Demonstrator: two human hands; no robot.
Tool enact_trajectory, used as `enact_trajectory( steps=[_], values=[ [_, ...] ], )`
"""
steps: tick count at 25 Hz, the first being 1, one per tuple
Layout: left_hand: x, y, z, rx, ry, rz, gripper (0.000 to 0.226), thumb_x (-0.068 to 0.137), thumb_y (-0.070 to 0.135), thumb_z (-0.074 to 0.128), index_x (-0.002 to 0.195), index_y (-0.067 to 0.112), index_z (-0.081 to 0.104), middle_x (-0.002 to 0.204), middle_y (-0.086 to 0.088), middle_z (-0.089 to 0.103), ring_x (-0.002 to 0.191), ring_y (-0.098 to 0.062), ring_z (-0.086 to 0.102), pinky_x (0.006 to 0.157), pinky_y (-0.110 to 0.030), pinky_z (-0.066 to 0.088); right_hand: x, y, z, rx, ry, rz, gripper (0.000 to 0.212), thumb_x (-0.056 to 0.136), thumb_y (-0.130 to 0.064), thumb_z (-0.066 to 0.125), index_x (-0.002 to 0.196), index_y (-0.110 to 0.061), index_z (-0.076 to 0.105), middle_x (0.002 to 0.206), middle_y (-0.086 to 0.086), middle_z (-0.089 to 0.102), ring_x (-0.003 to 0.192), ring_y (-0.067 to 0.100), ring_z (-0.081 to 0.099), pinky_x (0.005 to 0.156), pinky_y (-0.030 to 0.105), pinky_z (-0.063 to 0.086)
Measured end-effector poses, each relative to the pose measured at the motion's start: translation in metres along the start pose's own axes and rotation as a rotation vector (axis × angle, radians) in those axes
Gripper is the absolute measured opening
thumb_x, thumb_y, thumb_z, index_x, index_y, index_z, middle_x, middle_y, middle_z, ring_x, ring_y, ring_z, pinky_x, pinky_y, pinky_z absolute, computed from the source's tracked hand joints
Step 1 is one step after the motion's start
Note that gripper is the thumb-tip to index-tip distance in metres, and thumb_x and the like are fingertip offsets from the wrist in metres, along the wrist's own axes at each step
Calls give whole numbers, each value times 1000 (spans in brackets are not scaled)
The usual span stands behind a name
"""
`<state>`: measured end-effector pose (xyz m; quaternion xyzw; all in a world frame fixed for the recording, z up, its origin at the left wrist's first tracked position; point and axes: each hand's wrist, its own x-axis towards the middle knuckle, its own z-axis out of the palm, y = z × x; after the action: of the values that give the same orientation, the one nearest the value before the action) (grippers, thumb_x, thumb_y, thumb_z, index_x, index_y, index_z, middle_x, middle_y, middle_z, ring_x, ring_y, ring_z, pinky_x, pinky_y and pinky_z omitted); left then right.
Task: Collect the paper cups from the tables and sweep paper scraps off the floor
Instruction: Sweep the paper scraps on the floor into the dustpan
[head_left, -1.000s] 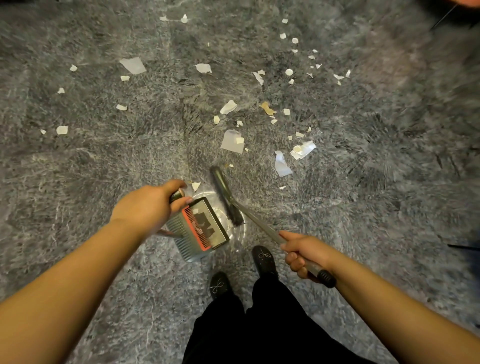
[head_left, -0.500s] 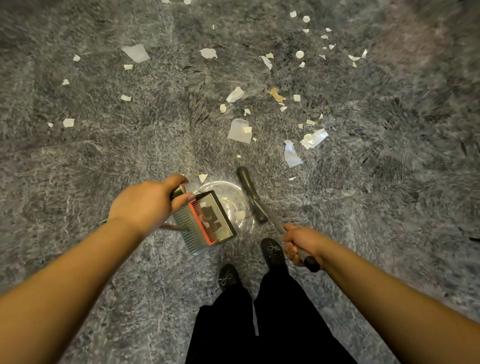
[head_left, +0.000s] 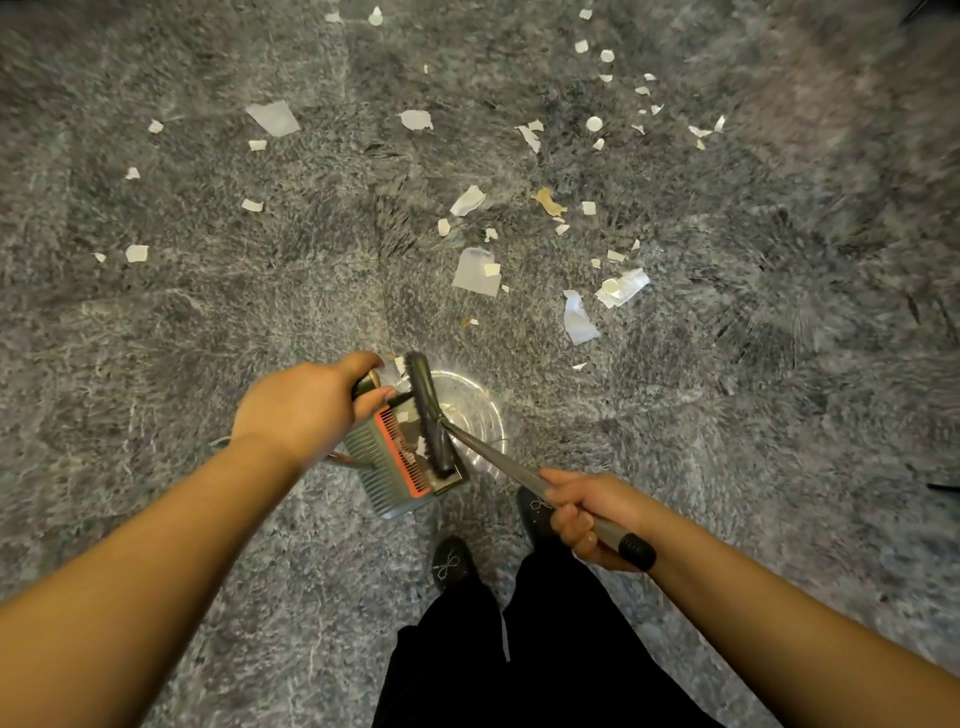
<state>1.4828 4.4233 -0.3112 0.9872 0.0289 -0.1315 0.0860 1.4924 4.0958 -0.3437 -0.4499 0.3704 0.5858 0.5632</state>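
Several white paper scraps (head_left: 475, 270) lie scattered over the grey shaggy carpet (head_left: 156, 338) ahead of me. My left hand (head_left: 306, 405) grips the handle of a grey dustpan (head_left: 395, 467) with a red comb edge, held just above the floor. My right hand (head_left: 587, 514) grips the metal shaft of a broom near its black end cap. The dark broom head (head_left: 428, 415) lies across the mouth of the dustpan. A few small scraps sit inside the pan. No paper cups are in view.
A clear round plastic item (head_left: 467, 410) lies on the carpet under the broom and pan. My black shoes (head_left: 452, 564) and dark trousers stand just behind the dustpan. A larger scrap (head_left: 274, 117) lies far left.
The broom head has swept left and back from the carpet to lie across the dustpan's mouth. My right hand has slid a little toward me along the shaft.
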Motion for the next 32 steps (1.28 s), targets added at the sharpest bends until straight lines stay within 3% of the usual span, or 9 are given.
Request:
enact_trajectory(
  steps=[3, 9, 16, 23, 29, 32],
  values=[
    [-3, 4, -4, -18, 11, 14, 71, 77, 78, 11, 131, 41, 40, 86, -2, 68, 72, -27, 62, 54, -33, 50, -10, 5, 0, -101, 13, -32, 56, 100, -6, 35, 149, -31, 24, 48, 0, 38, 31, 6, 35, 31, 12, 31],
    [1, 30, -15, -51, 50, 81, 62, 79, 78, 18, 124, 44, 44, 79, 4, 66, 59, -18, 47, 43, -23, 29, -37, -1, -19, -126, 111, -144, 57, 100, -6, 37, 150, -30, 21, 46, 0, 39, 30, 8, 35, 32, 14, 31],
    [45, 89, -23, -52, 73, 119, 48, 89, 68, 36, 128, 42, 45, 90, -3, 70, 77, -32, 65, 51, -29, 37, -59, -41, -75, -20, 241, -285, 58, 100, -4, 36, 151, -27, 20, 44, 0, 39, 28, 8, 35, 31, 13, 30],
    [145, 177, -29, -43, 78, 147, 60, 81, 76, 21, 129, 44, 40, 92, -5, 69, 80, -32, 65, 54, -31, 44, -70, -122, -177, 0, 302, -321, 57, 100, -4, 34, 151, -27, 20, 44, 0, 38, 28, 7, 34, 32, 13, 28],
    [243, 243, -38, 10, 56, 108, 48, 89, 69, 30, 127, 41, 41, 87, -4, 68, 73, -30, 63, 48, -28, 32, -77, -225, -277, 15, 307, -306, 54, 102, -6, 35, 151, -25, 23, 44, 2, 42, 30, 9, 36, 32, 16, 31],
    [284, 267, -37, 31, 38, 104, 48, 89, 67, 30, 127, 40, 43, 87, -4, 69, 75, -30, 63, 51, -29, 39, -75, -274, -314, -5, 317, -320, 54, 101, -5, 35, 150, -24, 24, 47, 2, 42, 31, 9, 38, 33, 17, 32]
  ],
)
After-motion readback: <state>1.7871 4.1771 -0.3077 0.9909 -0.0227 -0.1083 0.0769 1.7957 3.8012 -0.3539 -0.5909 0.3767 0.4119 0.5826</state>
